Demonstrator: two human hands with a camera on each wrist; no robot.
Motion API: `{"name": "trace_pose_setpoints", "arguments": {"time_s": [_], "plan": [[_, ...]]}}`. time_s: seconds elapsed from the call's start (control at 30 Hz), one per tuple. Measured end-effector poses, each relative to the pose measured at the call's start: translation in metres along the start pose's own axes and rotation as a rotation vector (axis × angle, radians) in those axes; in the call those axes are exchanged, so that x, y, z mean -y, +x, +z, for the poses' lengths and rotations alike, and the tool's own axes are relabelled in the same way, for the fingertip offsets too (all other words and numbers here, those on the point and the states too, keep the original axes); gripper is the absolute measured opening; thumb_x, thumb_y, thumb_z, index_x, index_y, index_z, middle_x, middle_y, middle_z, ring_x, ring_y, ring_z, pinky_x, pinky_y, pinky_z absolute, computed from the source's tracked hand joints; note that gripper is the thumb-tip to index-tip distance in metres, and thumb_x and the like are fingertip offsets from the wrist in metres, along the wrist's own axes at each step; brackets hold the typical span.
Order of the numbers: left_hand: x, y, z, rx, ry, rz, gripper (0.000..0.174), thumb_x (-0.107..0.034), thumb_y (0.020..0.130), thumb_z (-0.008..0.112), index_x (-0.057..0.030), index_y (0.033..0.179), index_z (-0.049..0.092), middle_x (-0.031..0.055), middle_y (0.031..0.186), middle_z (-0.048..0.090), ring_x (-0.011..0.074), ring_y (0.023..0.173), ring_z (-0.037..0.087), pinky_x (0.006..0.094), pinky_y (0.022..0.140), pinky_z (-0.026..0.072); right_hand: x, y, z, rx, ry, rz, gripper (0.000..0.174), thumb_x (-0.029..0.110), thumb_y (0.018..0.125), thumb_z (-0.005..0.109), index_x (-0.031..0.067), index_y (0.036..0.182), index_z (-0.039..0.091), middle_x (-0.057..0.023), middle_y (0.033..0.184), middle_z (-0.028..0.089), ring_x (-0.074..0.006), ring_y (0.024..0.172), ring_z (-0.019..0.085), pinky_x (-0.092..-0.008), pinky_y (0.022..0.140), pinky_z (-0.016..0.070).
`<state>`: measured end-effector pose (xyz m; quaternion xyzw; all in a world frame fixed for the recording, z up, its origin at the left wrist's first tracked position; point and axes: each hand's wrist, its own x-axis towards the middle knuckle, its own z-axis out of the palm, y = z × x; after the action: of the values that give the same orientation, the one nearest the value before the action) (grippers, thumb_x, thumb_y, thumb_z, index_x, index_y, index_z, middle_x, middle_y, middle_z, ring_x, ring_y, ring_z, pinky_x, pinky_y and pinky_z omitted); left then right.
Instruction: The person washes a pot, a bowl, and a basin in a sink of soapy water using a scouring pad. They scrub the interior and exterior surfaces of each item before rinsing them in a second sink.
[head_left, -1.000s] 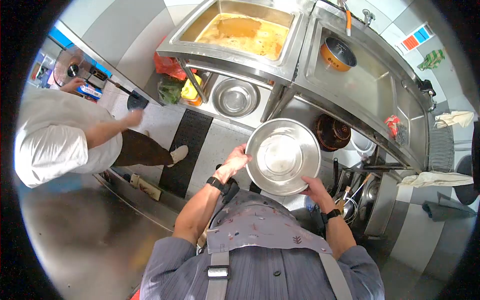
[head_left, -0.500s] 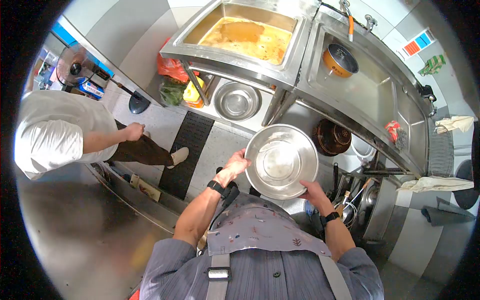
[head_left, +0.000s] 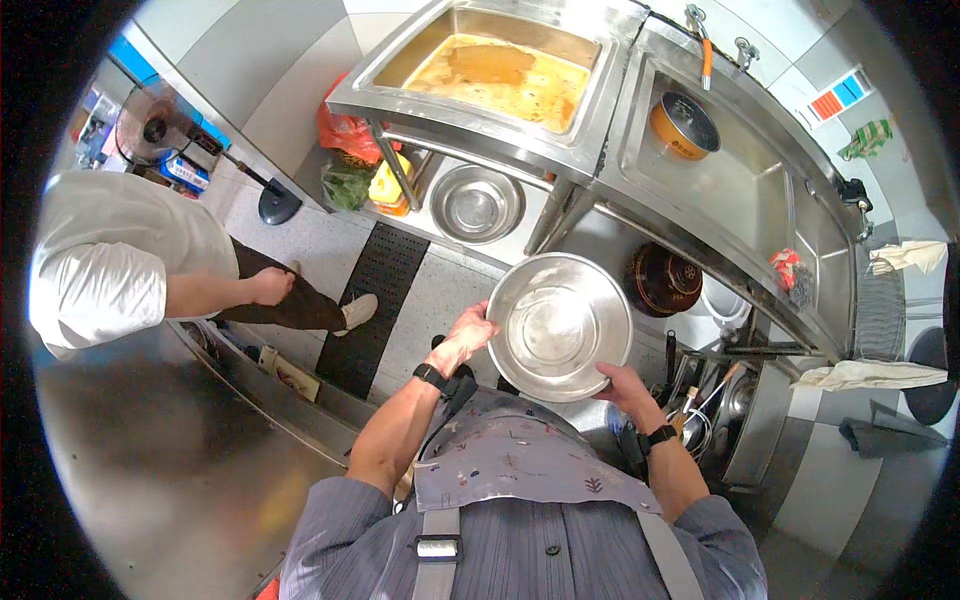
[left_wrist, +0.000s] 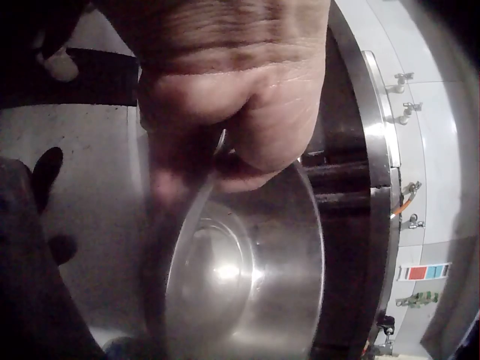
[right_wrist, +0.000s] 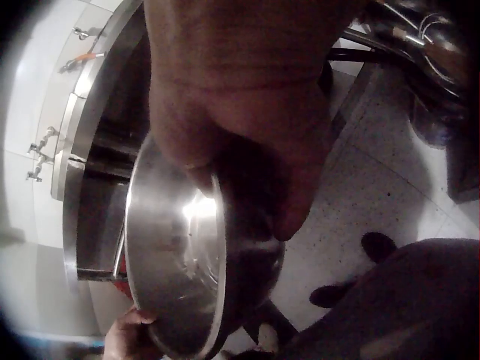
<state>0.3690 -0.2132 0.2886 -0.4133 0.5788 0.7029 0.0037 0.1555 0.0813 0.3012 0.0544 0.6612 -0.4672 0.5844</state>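
A round stainless steel basin is held out in front of the body, its inside bare and facing up. My left hand grips its left rim; in the left wrist view the rim runs in between the thumb and fingers of that hand. On the near right side my right hand grips the rim too. The right wrist view shows the thumb inside the basin and the fingers around its outer wall.
Ahead stand a steel sink of cloudy yellow liquid and another sink with an orange pot. A second basin and a brown pot sit below. At left a person in white stands near a fan.
The basin, gripped by both hands, has come slightly lower and closer to the body. The person at left has lowered an arm. The head view has shifted slightly.
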Motion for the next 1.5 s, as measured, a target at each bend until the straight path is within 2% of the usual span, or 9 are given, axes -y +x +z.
{"name": "trace_pose_setpoints", "arguments": {"time_s": [0.03,0.07,0.13,0.57,0.67,0.73,0.83,1.4,1.5], "plan": [[-0.007,-0.005,0.000,0.001,0.064,-0.058,0.059,-0.001,0.080,0.060,-0.0036,0.139,0.060,0.0094,0.112,0.073,0.0184,0.090,0.066,0.0326,0.077,0.0530,-0.002,0.001,-0.001,0.002,-0.006,0.002,0.054,0.029,0.097,0.066,-0.0014,0.140,0.054,-0.0168,0.128,0.067,-0.0350,0.111,0.069,-0.0532,0.094,0.0579],[-0.006,-0.005,0.000,0.001,0.064,-0.059,0.059,-0.001,0.080,0.060,-0.0036,0.139,0.060,0.0094,0.112,0.073,0.0184,0.090,0.066,0.0326,0.077,0.0530,-0.003,0.003,-0.002,0.004,-0.011,0.005,0.053,0.028,0.097,0.065,-0.0017,0.139,0.054,-0.0174,0.129,0.067,-0.0357,0.111,0.069,-0.0537,0.094,0.0575],[0.000,-0.003,0.002,-0.030,0.009,0.012,0.058,-0.004,0.079,0.060,-0.0054,0.138,0.061,0.0068,0.096,0.072,0.0134,0.070,0.061,0.0286,0.059,0.0494,-0.003,0.007,-0.003,-0.006,-0.016,0.019,0.052,0.027,0.097,0.065,-0.0020,0.139,0.055,-0.0175,0.129,0.067,-0.0363,0.111,0.069,-0.0542,0.094,0.0574],[0.007,0.003,0.003,-0.041,0.009,-0.022,0.055,-0.005,0.080,0.059,-0.0049,0.135,0.062,0.0053,0.092,0.071,0.0113,0.064,0.056,0.0281,0.054,0.0457,-0.008,0.016,-0.010,-0.041,-0.035,0.041,0.049,0.029,0.098,0.066,-0.0017,0.136,0.058,-0.0172,0.128,0.068,-0.0347,0.107,0.070,-0.0529,0.093,0.0582],[0.006,0.003,0.004,-0.052,-0.020,-0.003,0.054,-0.003,0.081,0.059,-0.0039,0.135,0.062,0.0070,0.096,0.072,0.0134,0.071,0.061,0.0289,0.060,0.0495,-0.001,0.009,-0.007,-0.035,-0.044,0.056,0.045,0.024,0.100,0.062,-0.0043,0.135,0.055,-0.0185,0.124,0.067,-0.0325,0.105,0.071,-0.0492,0.090,0.0609],[-0.007,-0.004,0.004,-0.023,-0.024,-0.022,0.054,0.000,0.081,0.059,-0.0015,0.135,0.061,0.0096,0.104,0.073,0.0166,0.083,0.066,0.0298,0.070,0.0535,0.003,0.007,-0.004,-0.037,-0.047,0.056,0.045,0.024,0.100,0.062,-0.0040,0.135,0.055,-0.0183,0.124,0.068,-0.0323,0.104,0.071,-0.0488,0.090,0.0608],[-0.007,-0.004,0.005,-0.008,-0.055,-0.023,0.060,-0.003,0.078,0.060,-0.0030,0.138,0.061,0.0096,0.112,0.073,0.0187,0.092,0.066,0.0310,0.079,0.0524,0.008,0.001,0.000,-0.043,-0.057,0.052,0.045,0.025,0.101,0.061,-0.0030,0.135,0.055,-0.0175,0.123,0.068,-0.0316,0.103,0.071,-0.0484,0.090,0.0607],[-0.003,0.002,0.000,-0.022,-0.044,-0.040,0.061,-0.001,0.078,0.061,-0.0024,0.139,0.059,0.0112,0.116,0.073,0.0205,0.100,0.066,0.0317,0.090,0.0512,0.004,0.016,-0.004,0.006,-0.045,0.040,0.042,0.026,0.101,0.060,0.0000,0.134,0.057,-0.0154,0.122,0.069,-0.0283,0.102,0.072,-0.0457,0.090,0.0609],[-0.004,0.004,-0.003,-0.028,-0.049,-0.059,0.060,-0.001,0.078,0.061,-0.0026,0.138,0.060,0.0096,0.114,0.073,0.0198,0.099,0.066,0.0308,0.089,0.0512,0.003,0.017,-0.005,0.014,-0.049,0.039,0.050,0.024,0.100,0.064,-0.0012,0.141,0.053,-0.0195,0.130,0.065,-0.0360,0.111,0.069,-0.0535,0.092,0.0601]]}}
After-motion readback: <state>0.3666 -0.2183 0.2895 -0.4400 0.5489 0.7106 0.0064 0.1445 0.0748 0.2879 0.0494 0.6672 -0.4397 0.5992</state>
